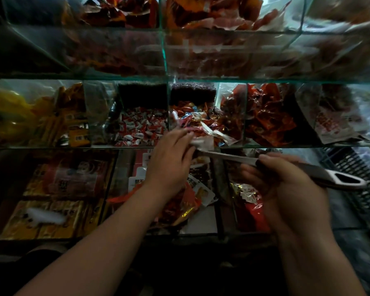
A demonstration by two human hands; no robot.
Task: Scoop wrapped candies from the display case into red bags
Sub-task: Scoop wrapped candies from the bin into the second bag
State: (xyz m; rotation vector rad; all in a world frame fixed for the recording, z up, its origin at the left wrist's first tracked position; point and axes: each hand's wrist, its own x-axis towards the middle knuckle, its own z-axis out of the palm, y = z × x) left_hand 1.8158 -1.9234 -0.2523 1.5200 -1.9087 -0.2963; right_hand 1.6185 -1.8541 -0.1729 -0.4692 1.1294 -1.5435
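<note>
A glass display case [165, 79] holds compartments of wrapped candies. My right hand [286, 184] grips the dark handle of a metal scoop [229, 155], whose front end reaches into the middle compartment of mixed wrapped candies [192, 118]. My left hand [173, 157] lies beside the scoop's front end, its straight fingers touching a pale wrapper at the compartment's edge. The scoop's bowl is mostly hidden by my left fingers and the wrappers. No red bag shows clearly.
Left of the mixed candies is a compartment of red-and-white candies [141, 129], and farther left yellow packets [68, 118]. Red packets [269, 116] fill the compartment on the right. Below lie flat snack packs [51, 201]. A dark plastic crate [355, 174] stands at the right.
</note>
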